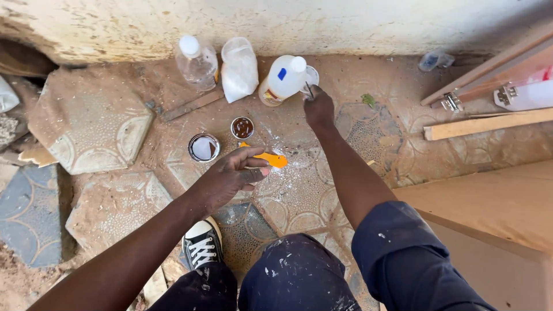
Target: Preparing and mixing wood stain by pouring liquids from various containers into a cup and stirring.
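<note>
A pale wooden board [489, 201] lies at the right, above it a loose wooden strip [489, 122]. On the dusty patterned floor tiles [92, 121] a white plastic jug [284, 79] leans by the wall, near a clear bottle [196, 62] and a white bag [239, 69]. The right hand [318, 107] reaches to a small white cup [311, 76] behind the jug, its grip pinched on a thin stick [309, 89] dipped there. The left hand [230, 177] hovers lower — fingers pressed on an orange plastic scraper [269, 158] over spilled white powder. Just beside it sit two open tins — one white inside [204, 147], one brown [242, 127].
</note>
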